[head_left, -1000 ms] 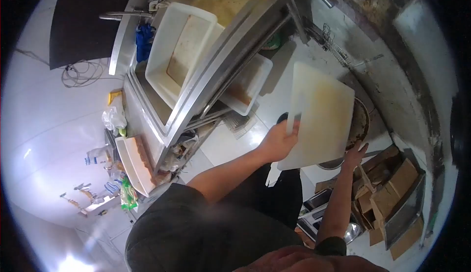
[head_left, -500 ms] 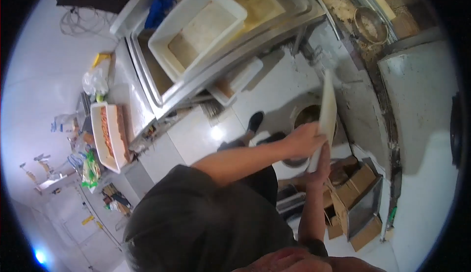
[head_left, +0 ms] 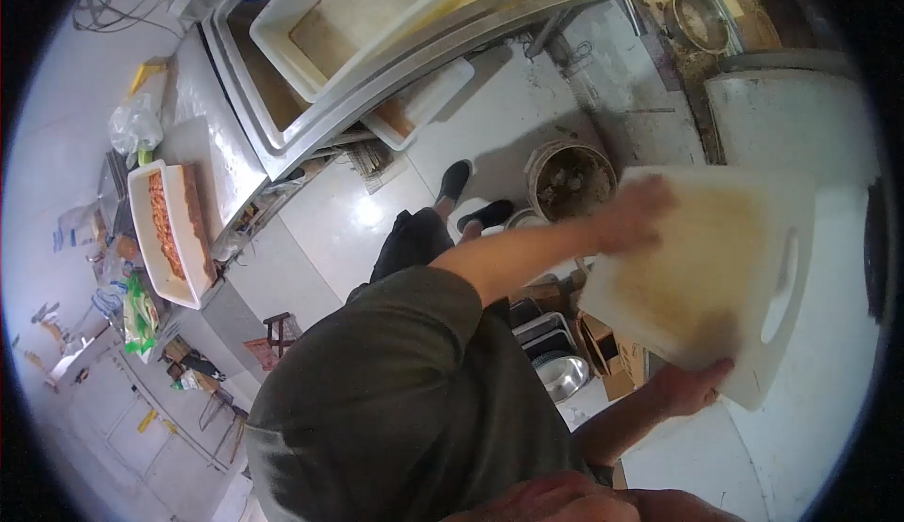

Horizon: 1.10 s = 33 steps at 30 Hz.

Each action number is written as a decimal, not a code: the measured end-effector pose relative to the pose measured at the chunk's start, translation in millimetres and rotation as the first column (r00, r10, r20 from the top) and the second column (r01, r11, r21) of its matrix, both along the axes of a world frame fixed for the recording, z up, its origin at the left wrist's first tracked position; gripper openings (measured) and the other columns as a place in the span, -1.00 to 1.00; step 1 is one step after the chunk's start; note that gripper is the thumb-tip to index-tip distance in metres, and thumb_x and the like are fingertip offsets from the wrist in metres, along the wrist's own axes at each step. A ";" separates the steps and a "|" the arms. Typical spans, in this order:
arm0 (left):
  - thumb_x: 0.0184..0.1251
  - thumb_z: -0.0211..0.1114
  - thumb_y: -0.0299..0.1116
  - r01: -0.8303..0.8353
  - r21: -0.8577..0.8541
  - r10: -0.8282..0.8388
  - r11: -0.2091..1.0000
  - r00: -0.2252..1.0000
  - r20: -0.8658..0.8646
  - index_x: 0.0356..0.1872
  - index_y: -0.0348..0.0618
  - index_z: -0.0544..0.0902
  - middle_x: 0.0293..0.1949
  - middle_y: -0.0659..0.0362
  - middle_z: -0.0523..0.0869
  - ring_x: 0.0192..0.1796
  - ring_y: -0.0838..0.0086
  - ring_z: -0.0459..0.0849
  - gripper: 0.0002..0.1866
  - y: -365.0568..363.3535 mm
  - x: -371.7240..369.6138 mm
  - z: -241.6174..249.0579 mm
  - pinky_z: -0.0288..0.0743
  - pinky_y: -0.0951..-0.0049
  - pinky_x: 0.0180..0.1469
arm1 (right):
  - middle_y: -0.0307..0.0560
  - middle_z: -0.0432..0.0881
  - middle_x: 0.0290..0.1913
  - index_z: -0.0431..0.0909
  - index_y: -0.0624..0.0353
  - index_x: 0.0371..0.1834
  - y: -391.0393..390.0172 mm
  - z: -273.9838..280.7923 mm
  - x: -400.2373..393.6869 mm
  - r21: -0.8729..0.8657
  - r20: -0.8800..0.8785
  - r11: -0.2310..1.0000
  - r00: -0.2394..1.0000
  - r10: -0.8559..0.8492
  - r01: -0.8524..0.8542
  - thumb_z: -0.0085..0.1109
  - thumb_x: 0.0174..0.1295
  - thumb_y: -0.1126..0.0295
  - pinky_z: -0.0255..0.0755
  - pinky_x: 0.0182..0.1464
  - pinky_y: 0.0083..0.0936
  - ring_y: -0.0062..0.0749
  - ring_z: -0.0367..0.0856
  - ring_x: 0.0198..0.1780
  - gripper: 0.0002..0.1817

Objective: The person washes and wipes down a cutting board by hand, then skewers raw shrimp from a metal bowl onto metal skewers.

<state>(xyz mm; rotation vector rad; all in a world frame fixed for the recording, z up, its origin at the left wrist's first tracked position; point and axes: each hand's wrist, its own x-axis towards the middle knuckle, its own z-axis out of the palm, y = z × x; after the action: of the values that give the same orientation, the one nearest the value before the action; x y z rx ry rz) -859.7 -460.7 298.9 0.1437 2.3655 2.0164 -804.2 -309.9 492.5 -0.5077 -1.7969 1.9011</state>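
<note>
A white cutting board [head_left: 692, 263] with a yellowish-brown stain and a slot handle is held tilted, its broad face in view. My right hand [head_left: 697, 388] grips its lower edge, fingers wrapped round the rim. Across the upper left of the board's face, my left hand [head_left: 640, 216] lies with its fingers stretched out, slightly blurred. A round bucket [head_left: 570, 181] with dark, murky contents stands on the floor just left of the board.
A metal sink [head_left: 273, 160] holds a white tub [head_left: 353, 23]. On the left, a white tray [head_left: 193, 230] contains reddish pieces. Below my left forearm are a metal bowl [head_left: 563, 378] and cardboard boxes [head_left: 617, 357]. A white barrel [head_left: 791, 117] stands at the right.
The board has turned from edge-on to showing its broad face and moved right. My left hand has gone from gripping to lying flat on it. The bucket is more visible.
</note>
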 end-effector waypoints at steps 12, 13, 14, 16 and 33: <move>0.32 0.12 0.13 -0.359 0.818 -0.335 0.449 0.781 0.527 0.34 -0.17 0.16 0.26 -0.03 0.34 0.22 0.18 0.41 -0.25 -49.0 40.3 139.0 0.33 0.03 0.20 | 0.28 0.55 0.05 0.44 0.42 0.08 -13.1 -49.4 37.6 0.748 0.296 0.333 0.737 0.607 -0.574 0.05 0.26 0.49 0.48 0.02 -0.20 0.00 0.60 -0.01 -0.66; 0.32 0.15 0.09 -0.328 0.768 -0.308 0.549 0.775 0.551 0.30 -0.19 0.20 0.19 -0.01 0.40 0.16 0.21 0.46 -0.28 -58.9 47.0 147.7 0.39 0.08 0.15 | 0.30 0.52 0.09 0.43 0.41 0.11 -24.2 -54.6 36.7 0.791 0.252 0.276 0.702 0.666 -0.546 0.07 0.23 0.51 0.44 0.08 -0.18 0.06 0.57 0.06 -0.62; 0.31 0.18 0.06 -0.300 0.708 -0.279 0.639 0.768 0.577 0.26 -0.21 0.24 0.13 0.01 0.47 0.09 0.25 0.52 -0.32 -62.1 53.6 152.8 0.46 0.13 0.09 | 0.32 0.50 0.13 0.41 0.41 0.14 -29.8 -59.6 38.9 0.829 0.219 0.217 0.657 0.722 -0.515 0.09 0.20 0.53 0.41 0.14 -0.17 0.12 0.53 0.13 -0.59; 0.23 0.20 -0.29 -0.406 0.662 -0.225 0.630 0.720 0.656 0.04 -0.23 0.43 -0.10 0.09 0.55 -0.20 0.37 0.58 -0.61 -57.7 62.2 115.9 0.54 0.31 -0.19 | 0.30 0.52 0.11 0.36 0.42 0.18 -32.1 -65.6 42.2 0.878 0.273 0.050 0.582 0.766 -0.477 0.10 0.18 0.57 0.43 0.13 -0.18 0.10 0.54 0.12 -0.54; 0.10 0.00 -0.47 -0.063 0.231 -0.058 0.971 0.874 0.483 0.21 -0.18 0.41 -0.25 0.13 0.60 -0.28 0.47 0.51 -0.46 -85.3 91.0 160.0 0.42 0.44 -0.23 | 0.22 -0.05 0.49 -0.06 0.21 0.46 -70.5 -130.7 -23.9 0.608 -0.085 0.338 0.365 0.927 -0.718 -0.31 0.38 -0.13 -0.18 0.44 -0.06 0.17 -0.06 0.47 -0.24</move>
<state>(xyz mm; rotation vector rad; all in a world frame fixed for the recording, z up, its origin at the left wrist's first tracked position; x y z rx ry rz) -768.7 -546.1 458.9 -0.3286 1.8127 2.0297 -828.1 -380.4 361.8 1.2534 -2.2834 1.7171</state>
